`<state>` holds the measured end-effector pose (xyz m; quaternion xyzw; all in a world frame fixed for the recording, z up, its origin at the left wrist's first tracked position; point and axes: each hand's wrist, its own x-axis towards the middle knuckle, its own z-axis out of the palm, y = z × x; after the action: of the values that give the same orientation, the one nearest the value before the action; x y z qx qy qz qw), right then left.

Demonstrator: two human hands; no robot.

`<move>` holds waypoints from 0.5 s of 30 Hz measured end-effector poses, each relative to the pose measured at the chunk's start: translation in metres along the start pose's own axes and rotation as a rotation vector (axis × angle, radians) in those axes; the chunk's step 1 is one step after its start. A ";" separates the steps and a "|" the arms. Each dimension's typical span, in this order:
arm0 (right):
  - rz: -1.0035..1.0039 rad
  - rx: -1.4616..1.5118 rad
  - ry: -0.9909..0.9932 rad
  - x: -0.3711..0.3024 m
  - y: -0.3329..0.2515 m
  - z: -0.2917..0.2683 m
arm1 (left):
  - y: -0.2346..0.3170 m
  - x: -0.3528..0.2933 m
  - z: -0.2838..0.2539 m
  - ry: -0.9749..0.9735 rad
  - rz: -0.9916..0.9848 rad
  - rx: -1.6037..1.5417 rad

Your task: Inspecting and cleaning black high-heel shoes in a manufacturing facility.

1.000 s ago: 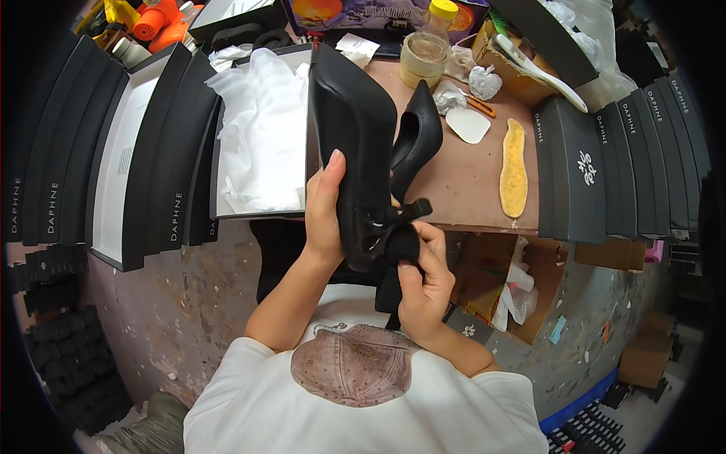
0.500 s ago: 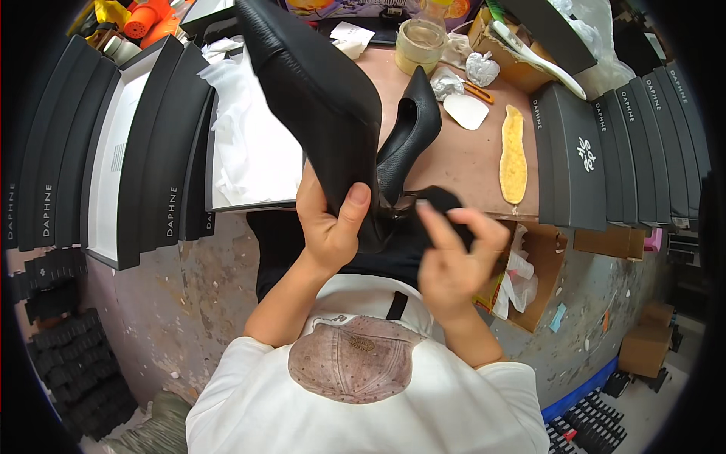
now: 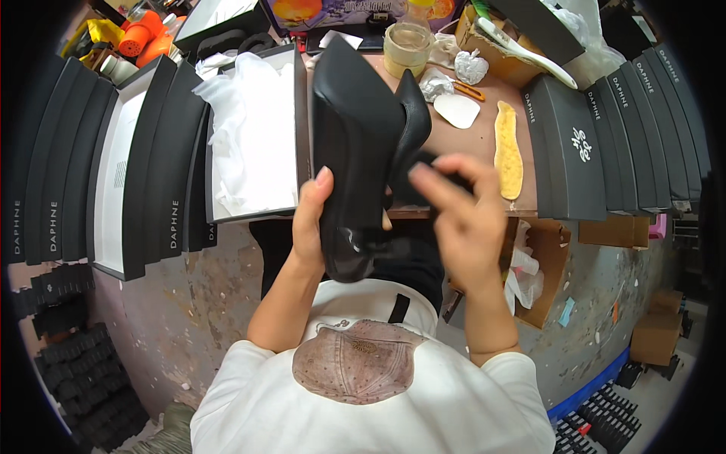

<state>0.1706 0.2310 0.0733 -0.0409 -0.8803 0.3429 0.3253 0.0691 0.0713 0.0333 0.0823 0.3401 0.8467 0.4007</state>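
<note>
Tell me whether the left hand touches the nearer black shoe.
Touching. The head view shows the left hand holding the nearer black shoe, thumb against its side.

There are two hands (image 3: 306, 231) (image 3: 470, 234), two black shoes (image 3: 349, 136), one box (image 3: 301, 113) full of white tissue (image 3: 249, 144), one yellow insole (image 3: 510, 155), one jar (image 3: 407, 57), one white brush (image 3: 522, 51), one orange tool (image 3: 470, 91), one rounded white pad (image 3: 458, 111) and one white shirt (image 3: 370, 427).

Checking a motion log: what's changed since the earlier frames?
The right hand has moved forward and right, away from the heel end of the black shoe; blur hides its grip. The shoe's toe swung left, then back. The left hand still holds the shoe. The yellow insole and white pad stayed put.
</note>
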 end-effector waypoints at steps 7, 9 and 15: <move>-0.290 0.000 -0.082 0.029 -0.004 0.001 | -0.006 -0.008 -0.010 -0.176 -0.200 -0.087; -0.275 0.020 -0.126 0.049 0.010 0.002 | 0.001 -0.014 -0.014 -0.174 -0.250 0.019; 0.012 0.072 0.124 0.081 0.042 -0.007 | 0.013 -0.021 -0.029 -0.225 -0.311 0.095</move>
<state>0.1044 0.2910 0.0945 -0.0558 -0.8452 0.3733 0.3784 0.0624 0.0353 0.0225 0.1417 0.3413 0.7430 0.5579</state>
